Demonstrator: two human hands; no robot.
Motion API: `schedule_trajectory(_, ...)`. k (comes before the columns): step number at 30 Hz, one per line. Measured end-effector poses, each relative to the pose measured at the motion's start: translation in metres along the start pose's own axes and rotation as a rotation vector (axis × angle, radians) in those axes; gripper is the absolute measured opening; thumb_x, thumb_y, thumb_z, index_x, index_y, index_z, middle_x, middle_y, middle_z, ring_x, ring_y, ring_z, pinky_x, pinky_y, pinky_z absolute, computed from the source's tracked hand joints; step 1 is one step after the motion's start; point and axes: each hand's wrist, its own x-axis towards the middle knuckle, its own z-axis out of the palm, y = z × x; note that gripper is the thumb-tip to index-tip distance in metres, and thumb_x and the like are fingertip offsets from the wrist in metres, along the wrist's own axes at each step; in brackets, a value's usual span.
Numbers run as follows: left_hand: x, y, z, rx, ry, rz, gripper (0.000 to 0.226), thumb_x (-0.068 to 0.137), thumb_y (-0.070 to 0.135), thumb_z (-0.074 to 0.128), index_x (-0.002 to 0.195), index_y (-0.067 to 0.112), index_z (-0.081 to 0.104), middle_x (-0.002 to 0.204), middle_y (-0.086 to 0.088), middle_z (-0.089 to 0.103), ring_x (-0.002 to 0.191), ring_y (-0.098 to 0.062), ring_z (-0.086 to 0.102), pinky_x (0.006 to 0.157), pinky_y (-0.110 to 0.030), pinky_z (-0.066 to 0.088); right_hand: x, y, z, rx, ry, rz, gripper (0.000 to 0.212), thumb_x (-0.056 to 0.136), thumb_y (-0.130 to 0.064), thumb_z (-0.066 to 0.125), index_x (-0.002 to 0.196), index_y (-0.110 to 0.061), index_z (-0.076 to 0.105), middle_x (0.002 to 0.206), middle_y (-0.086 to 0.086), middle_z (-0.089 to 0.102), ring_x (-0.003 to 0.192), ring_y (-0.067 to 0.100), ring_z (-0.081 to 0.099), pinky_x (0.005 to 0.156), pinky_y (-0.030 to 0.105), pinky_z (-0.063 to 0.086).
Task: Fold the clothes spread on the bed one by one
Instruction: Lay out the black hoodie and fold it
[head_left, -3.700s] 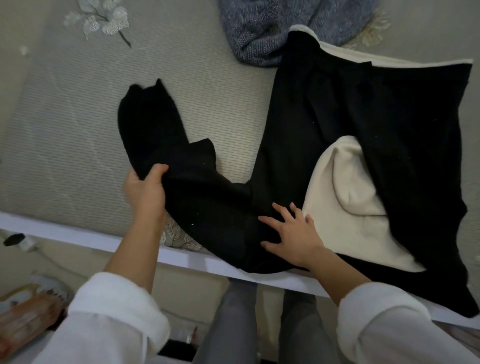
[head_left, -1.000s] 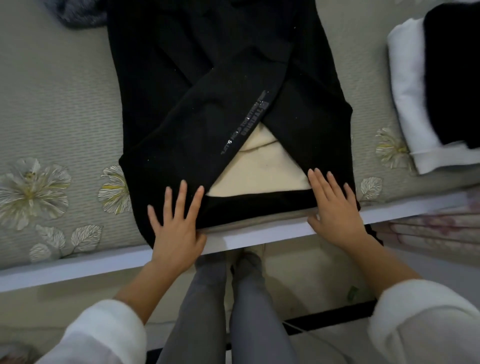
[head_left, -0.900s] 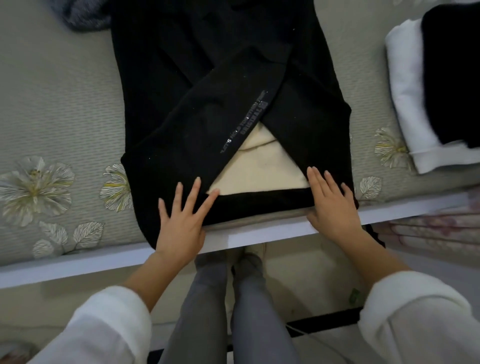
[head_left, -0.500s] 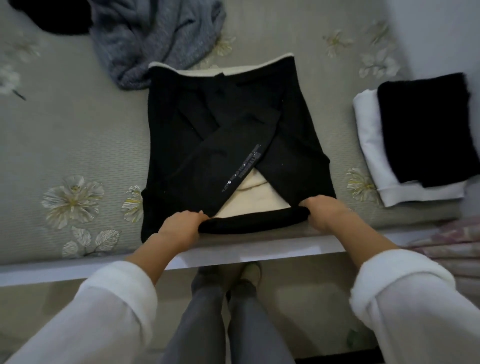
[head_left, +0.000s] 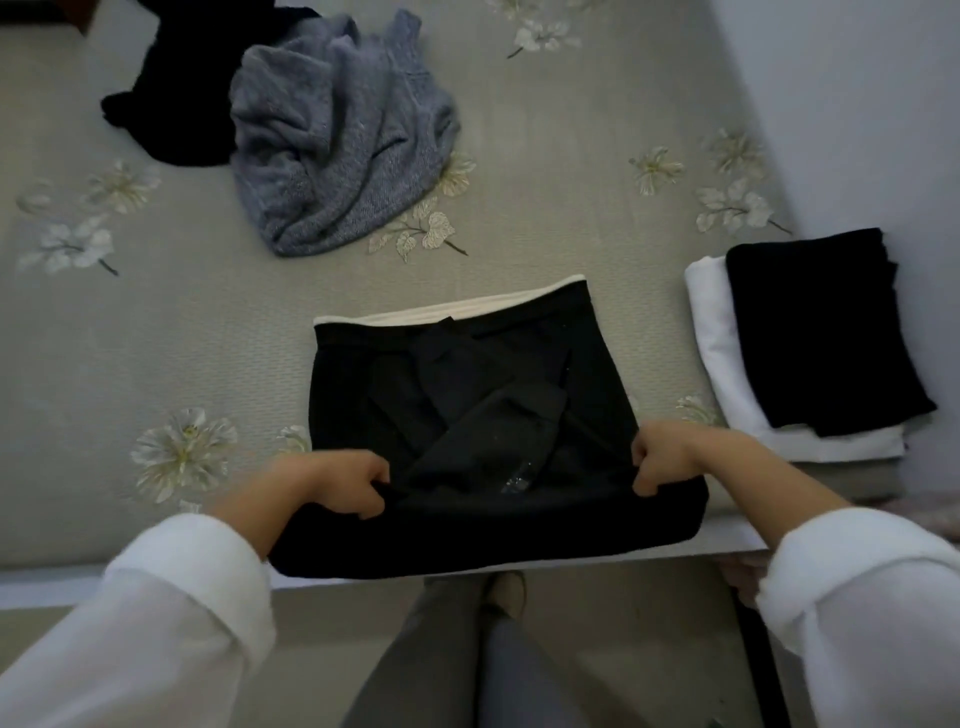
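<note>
Left hand (head_left: 345, 480) and right hand (head_left: 657, 457) — fingers curled, gripping near hem of black cream-lined knit garment (head_left: 467, 395); pale print on sleeve unreadable.

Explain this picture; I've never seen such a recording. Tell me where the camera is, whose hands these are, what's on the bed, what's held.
No machine: a person wears one camera on the head, looking down, so both hands are the wearer's. The left hand and right hand each grip the near edge of a black garment with cream lining, partly folded on the bed. Farther back lie a crumpled grey sweater and a dark garment. At the right, a folded black piece lies on a folded white one.
</note>
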Motion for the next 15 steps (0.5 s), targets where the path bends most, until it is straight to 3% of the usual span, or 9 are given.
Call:
schedule_trajectory(3, 0.012, -0.011, -0.047, 0.063, 0.126, 0.003, 0.010, 0.081, 0.028, 0.060, 0.090, 0.028, 0.057, 0.096, 0.003, 0.059, 0.083, -0.013, 0.056, 0.065, -0.025, 0.042, 0.020, -0.004, -0.041, -0.016, 0.264, -0.036, 0.028, 0.072, -0.029, 0.073, 0.096, -0.016, 0.065, 0.097, 0.004, 0.062, 0.088, 0.022, 0.060, 0.072, 0.031, 0.050)
schedule_trajectory(9, 0.049, -0.047, -0.115, 0.179, 0.354, -0.123, 0.045, 0.090, 0.041, 0.055, 0.133, 0.030, 0.047, 0.123, 0.000, 0.057, 0.108, -0.020, 0.056, 0.079, -0.029, 0.040, 0.078, -0.010, -0.101, 0.279, 0.651, -0.067, 0.030, 0.079, -0.024, 0.071, 0.106, -0.020, 0.059, 0.103, 0.005, 0.062, 0.090, 0.024, 0.058, 0.070, 0.031, 0.044)
schedule_trajectory(13, 0.084, -0.071, -0.138, 0.231, 0.417, -0.196, 0.041, 0.092, 0.049, 0.050, 0.130, 0.034, 0.047, 0.123, 0.002, 0.059, 0.113, -0.021, 0.055, 0.099, -0.045, 0.036, 0.123, -0.016, -0.117, 0.451, 0.748, -0.066, 0.038, 0.080, -0.017, 0.073, 0.114, -0.014, 0.057, 0.105, 0.009, 0.064, 0.095, 0.025, 0.058, 0.077, 0.030, 0.041)
schedule_trajectory(15, 0.100, -0.080, -0.148, 0.157, 0.415, -0.193, 0.042, 0.089, 0.049, 0.056, 0.128, 0.033, 0.052, 0.123, 0.002, 0.059, 0.113, -0.020, 0.056, 0.096, -0.040, 0.041, 0.144, -0.020, -0.123, 0.498, 0.777, -0.057, 0.039, 0.080, -0.015, 0.073, 0.116, -0.012, 0.057, 0.107, 0.009, 0.063, 0.098, 0.025, 0.058, 0.082, 0.031, 0.043)
